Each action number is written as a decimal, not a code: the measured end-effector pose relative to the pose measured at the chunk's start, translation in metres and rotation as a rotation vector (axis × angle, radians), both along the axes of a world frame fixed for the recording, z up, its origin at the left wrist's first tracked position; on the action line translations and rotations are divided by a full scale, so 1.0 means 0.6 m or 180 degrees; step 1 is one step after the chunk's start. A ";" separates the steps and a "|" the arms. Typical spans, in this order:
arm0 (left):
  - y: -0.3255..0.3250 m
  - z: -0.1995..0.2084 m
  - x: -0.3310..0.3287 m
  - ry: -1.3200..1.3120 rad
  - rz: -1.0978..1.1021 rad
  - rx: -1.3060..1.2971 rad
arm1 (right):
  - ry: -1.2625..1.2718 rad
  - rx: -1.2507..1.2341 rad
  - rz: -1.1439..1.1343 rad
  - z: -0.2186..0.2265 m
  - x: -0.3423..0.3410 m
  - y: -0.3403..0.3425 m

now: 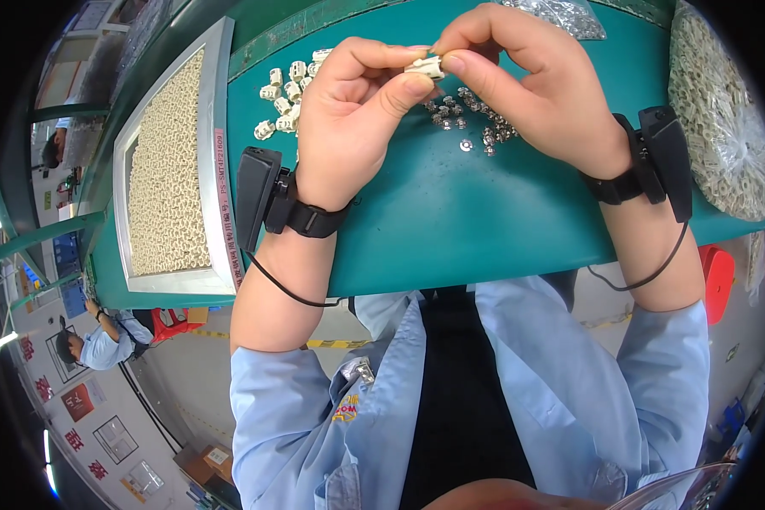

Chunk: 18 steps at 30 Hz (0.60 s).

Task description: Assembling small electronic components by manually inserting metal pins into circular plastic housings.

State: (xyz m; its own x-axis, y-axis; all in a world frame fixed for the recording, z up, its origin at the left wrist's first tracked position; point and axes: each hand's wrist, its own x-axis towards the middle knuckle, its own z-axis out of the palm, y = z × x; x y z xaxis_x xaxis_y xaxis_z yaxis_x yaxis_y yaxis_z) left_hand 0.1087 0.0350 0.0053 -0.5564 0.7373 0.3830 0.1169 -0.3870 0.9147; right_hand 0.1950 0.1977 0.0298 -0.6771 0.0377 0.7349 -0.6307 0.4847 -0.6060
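Note:
Above the far part of the green mat, a small cream plastic part (427,67) with a ribbed, roughly cylindrical body is held between both hands. My left hand (353,106) pinches its left end between thumb and fingers. At its right end, the thumb and forefinger of my right hand (527,85) close on it; any smaller piece there is hidden by the fingertips. Several loose cream plastic parts (285,105) lie beside my left hand. Beneath and between the hands are scattered small shiny metal pieces (466,146), some partly covered by my right hand.
A metal-framed tray (170,170) packed with cream parts stands at the left of the green mat (450,229). On the right sits a bulging clear bag (722,127) of similar parts. Another plastic bag (561,15) with metal pieces lies at the back. Farther left, another person (106,340) is in view.

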 end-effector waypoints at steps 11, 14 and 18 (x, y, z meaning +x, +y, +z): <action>0.002 0.001 -0.005 -0.0448 -0.0262 -0.0299 | 0.1741 0.0642 -0.0101 -0.014 -0.016 0.009; -0.004 0.000 -0.006 -0.0497 -0.0283 -0.0295 | -0.0958 -0.0108 -0.0249 0.029 0.031 -0.012; -0.003 0.001 -0.008 -0.0572 -0.0359 -0.0220 | -0.1397 -0.0529 0.0047 0.027 0.035 -0.006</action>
State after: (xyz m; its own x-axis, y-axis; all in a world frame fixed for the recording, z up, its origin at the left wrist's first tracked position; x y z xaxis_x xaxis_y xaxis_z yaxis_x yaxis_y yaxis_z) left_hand 0.1042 0.0331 0.0056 -0.5236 0.8199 0.2314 -0.0910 -0.3239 0.9417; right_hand 0.2157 0.1942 0.0459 -0.9240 0.1187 0.3636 -0.3034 0.3513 -0.8857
